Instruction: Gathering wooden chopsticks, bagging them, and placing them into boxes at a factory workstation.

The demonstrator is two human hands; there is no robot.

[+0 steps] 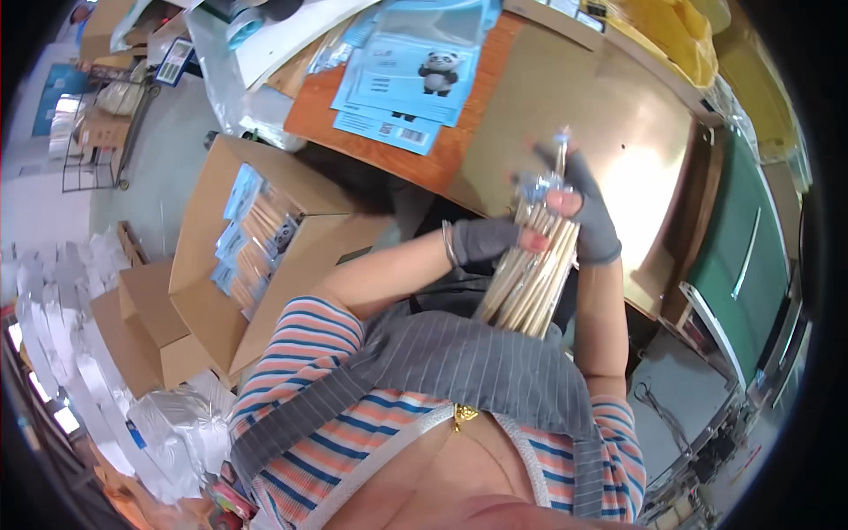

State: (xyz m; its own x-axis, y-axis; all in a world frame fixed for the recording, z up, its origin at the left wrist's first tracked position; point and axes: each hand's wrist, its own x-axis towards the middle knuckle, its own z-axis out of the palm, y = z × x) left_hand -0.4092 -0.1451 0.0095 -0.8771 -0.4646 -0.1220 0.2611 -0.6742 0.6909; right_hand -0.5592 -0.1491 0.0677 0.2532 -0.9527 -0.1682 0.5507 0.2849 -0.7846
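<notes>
A bundle of pale wooden sticks (530,278) in a clear wrapper with a blue top is held upright in front of my chest. My left hand (499,238), in a grey fingerless glove with a metal bracelet at the wrist, grips the bundle from the left. My right hand (587,212), in the same kind of glove, closes round its upper part from the right, thumb across the front. The lower ends of the sticks reach down to my grey striped apron.
A wooden table (618,115) lies ahead, with blue printed sheets (415,75) showing a panda picture on its far left. An open cardboard box (252,247) holding several wrapped stick packs stands at my left. White plastic bags (168,424) pile at lower left. A green machine (746,265) is at right.
</notes>
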